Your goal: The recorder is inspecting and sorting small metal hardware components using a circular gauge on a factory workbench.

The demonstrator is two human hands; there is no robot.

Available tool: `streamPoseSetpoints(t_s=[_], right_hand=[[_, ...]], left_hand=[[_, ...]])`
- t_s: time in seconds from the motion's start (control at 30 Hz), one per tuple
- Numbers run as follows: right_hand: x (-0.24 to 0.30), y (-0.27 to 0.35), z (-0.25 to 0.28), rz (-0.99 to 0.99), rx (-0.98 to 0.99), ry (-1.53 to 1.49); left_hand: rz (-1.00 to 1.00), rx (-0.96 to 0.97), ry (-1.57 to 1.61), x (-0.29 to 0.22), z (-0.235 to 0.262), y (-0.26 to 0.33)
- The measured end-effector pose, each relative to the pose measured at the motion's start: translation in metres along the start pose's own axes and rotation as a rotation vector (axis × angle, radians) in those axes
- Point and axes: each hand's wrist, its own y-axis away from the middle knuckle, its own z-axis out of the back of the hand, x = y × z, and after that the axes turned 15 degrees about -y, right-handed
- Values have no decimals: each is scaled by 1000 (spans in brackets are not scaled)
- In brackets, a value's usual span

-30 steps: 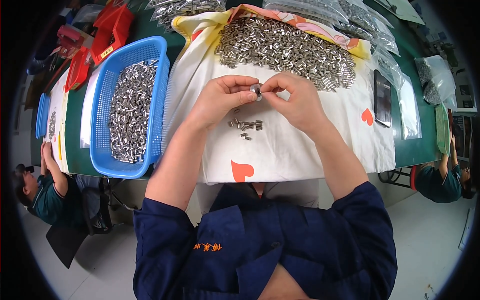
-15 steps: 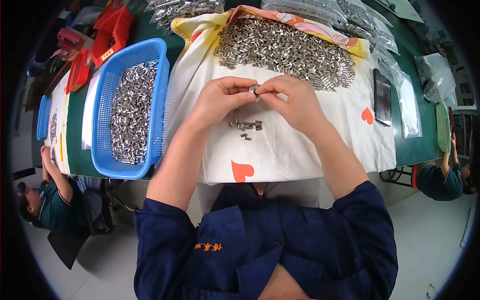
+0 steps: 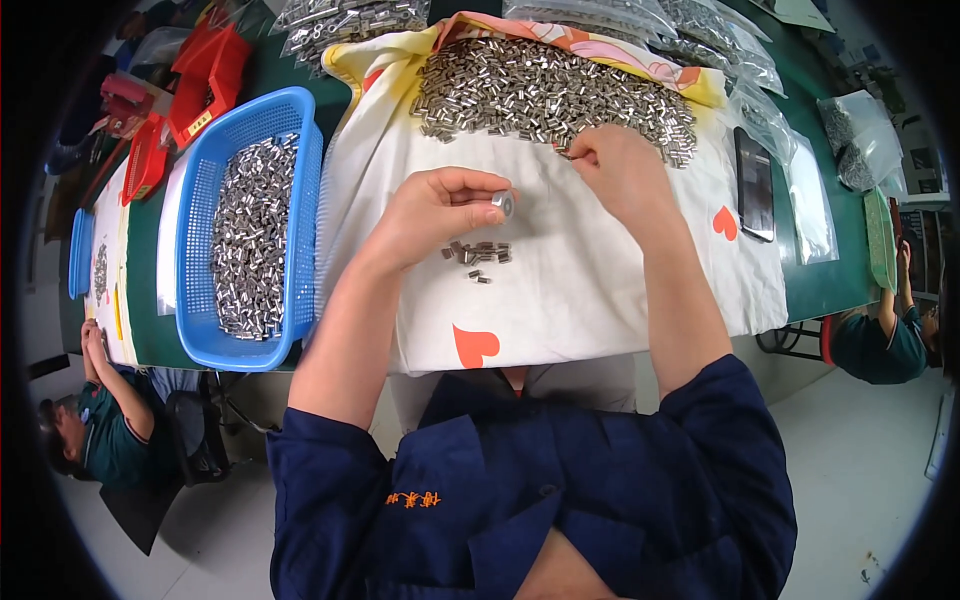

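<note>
Hundreds of small metal sleeves (image 3: 555, 95) lie heaped on the far half of the white cloth with red hearts (image 3: 600, 290) in front of me, the biggest thing on the green table (image 3: 820, 285). To my left stands a blue basket (image 3: 300, 130) filled with more of the same parts; a dark phone (image 3: 755, 185) lies at the cloth's right edge, and clear bags of parts (image 3: 650, 15) sit behind. A small cluster of sleeves (image 3: 477, 255) rests mid-cloth, just under my left hand (image 3: 440, 210).

That hand is curled nearly closed, thumb and forefinger pinching one short silver sleeve (image 3: 502, 203) with its round end facing up. My right hand (image 3: 620, 170) is loosely closed at the near edge of the heap, fingertips down among the pieces; whether it has one I cannot tell.

I judge the sleeve light, rigid and slick, apt to roll or slip, so it is best pinched across its sides as now.

Half a second ago both hands met over the cloth's middle around one piece; since then the right has gone out to the heap while the left has kept the sleeve.
</note>
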Motion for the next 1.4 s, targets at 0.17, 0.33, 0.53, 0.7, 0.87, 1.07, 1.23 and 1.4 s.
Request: streamPoseSetpoints(t_s=[0.17, 0.33, 0.53, 0.7, 0.87, 1.07, 1.23, 1.4], right_hand=[[0, 1, -13, 100, -31, 134], [1, 1, -14, 144, -55, 145], [20, 2, -6, 29, -31, -243], [40, 10, -9, -82, 233, -738], [45, 13, -12, -36, 203, -662], [46, 18, -23, 339, -21, -358], [44, 20, -29, 333, -56, -386], [45, 15, -13, 4, 187, -617]], left_hand=[[1, -11, -34, 1, 0, -1], [-16, 0, -21, 2, 0, 1], [-2, -21, -6, 2, 1, -1], [-33, -72, 134, 6, 3, -2], [-29, -73, 157, 3, 2, -1], [-48, -130, 56, 2, -3, -2], [-58, -166, 27, 1, -4, 0], [-26, -117, 68, 1, 0, 1]])
